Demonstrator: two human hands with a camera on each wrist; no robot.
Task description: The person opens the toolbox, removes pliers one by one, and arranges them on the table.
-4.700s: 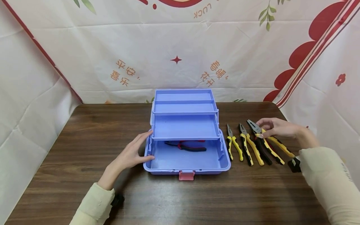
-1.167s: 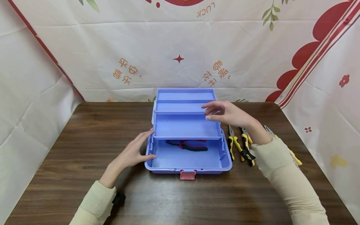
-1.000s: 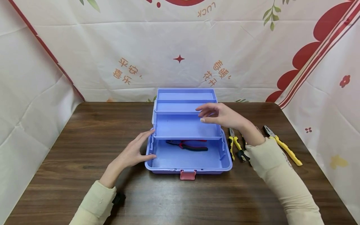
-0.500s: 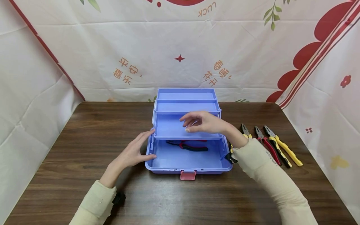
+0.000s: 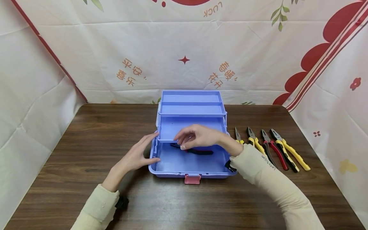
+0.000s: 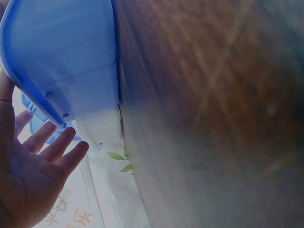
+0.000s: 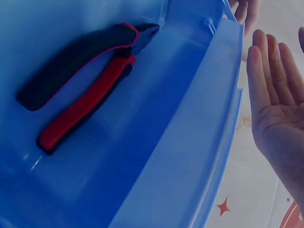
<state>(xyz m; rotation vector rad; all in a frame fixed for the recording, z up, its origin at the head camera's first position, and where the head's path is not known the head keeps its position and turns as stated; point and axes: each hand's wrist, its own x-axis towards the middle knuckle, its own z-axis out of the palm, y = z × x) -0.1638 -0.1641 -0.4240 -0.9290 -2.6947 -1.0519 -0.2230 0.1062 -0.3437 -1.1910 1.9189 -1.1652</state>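
A blue toolbox (image 5: 184,166) stands with its tiers raised at the table's middle. Inside its lower part lie black-and-red pliers (image 5: 203,152), partly hidden by my right hand in the head view; the right wrist view shows both handles of these pliers (image 7: 76,66). Straight-fingered, my left hand (image 5: 136,156) rests at the box's left side, thumb over the rim, and the left wrist view has this hand (image 6: 33,178) beside the wall. My right hand (image 5: 201,135) hovers above the pliers, fingers loosely bent around nothing; its palm (image 7: 278,118) shows in the right wrist view.
Right of the box lie yellow-handled needle-nose pliers (image 5: 237,134), yellow-and-black pliers (image 5: 253,139), red-and-black pliers (image 5: 268,140) and another yellow-and-black pair (image 5: 280,139). My right sleeve covers some handles. A printed white cloth (image 5: 184,41) hangs behind the wooden table (image 5: 172,204).
My right hand let go of the rightmost yellow-and-black pliers, which now lie farther right, and came left and down over the box. The red-and-black pair beneath is uncovered. My left hand stayed.
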